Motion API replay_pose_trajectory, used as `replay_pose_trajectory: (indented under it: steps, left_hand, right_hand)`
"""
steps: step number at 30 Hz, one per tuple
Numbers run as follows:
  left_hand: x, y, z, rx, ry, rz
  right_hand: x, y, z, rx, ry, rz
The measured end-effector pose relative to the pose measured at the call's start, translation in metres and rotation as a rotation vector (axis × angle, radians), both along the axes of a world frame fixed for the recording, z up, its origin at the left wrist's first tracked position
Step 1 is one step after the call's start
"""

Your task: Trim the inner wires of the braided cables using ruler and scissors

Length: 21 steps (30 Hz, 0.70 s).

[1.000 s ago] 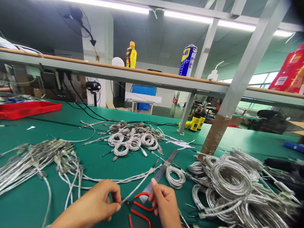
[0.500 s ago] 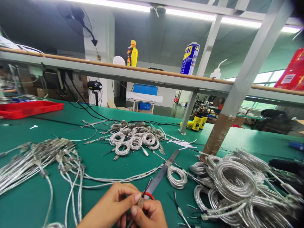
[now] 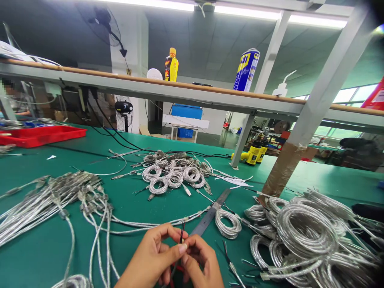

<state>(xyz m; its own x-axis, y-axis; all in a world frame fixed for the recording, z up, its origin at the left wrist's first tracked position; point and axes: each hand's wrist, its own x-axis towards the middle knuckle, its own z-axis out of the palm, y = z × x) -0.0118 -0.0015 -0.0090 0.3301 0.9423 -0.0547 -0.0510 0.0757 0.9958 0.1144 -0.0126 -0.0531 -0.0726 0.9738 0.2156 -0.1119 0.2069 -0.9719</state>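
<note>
The desk [image 3: 135, 205] is stretching out beneath the left hand [image 3: 159, 256] and the right hand [image 3: 201, 260], its near edge falling outside the view. To the right hand's right, a heap of coils [image 3: 327, 236] is sitting, overlapping too much for counting and running out of frame. To the left hand's left, a bundle of cables [image 3: 57, 196] is lying, partly cut off. Far beyond the left hand, one tray [image 3: 54, 138] is losing its end at the picture's edge. Straight ahead of both hands, a smaller pile [image 3: 175, 186] is showing four clear rings, others hiding behind.

Both hands are meeting, cut off at the wrists, thumbs and fingers closing together on one cable [image 3: 174, 269], its lower part mostly hidden. One ruler [image 3: 207, 222] is lying just beyond the right hand, which is covering its near end. One loose coil [image 3: 229, 233] is resting beside the ruler. Thin dark wires [image 3: 181, 234] are sticking up from the fingertips, too fine for counting.
</note>
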Motion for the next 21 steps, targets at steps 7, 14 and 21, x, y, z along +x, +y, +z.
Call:
replay_pose_trajectory:
  steps: [7,14,21]
  left_hand:
    - [0.006,-0.005,-0.009,-0.075,-0.017,-0.078]
    - [0.002,-0.003,-0.002,-0.091,-0.034,-0.186]
    - [0.005,0.001,-0.004,-0.097,-0.013,-0.125]
  right_hand:
    - [0.01,0.0,0.021,-0.034,-0.016,-0.058]
    - [0.006,0.005,0.024,-0.145,0.166,-0.063]
    - [0.006,0.005,0.018,-0.188,0.178,-0.085]
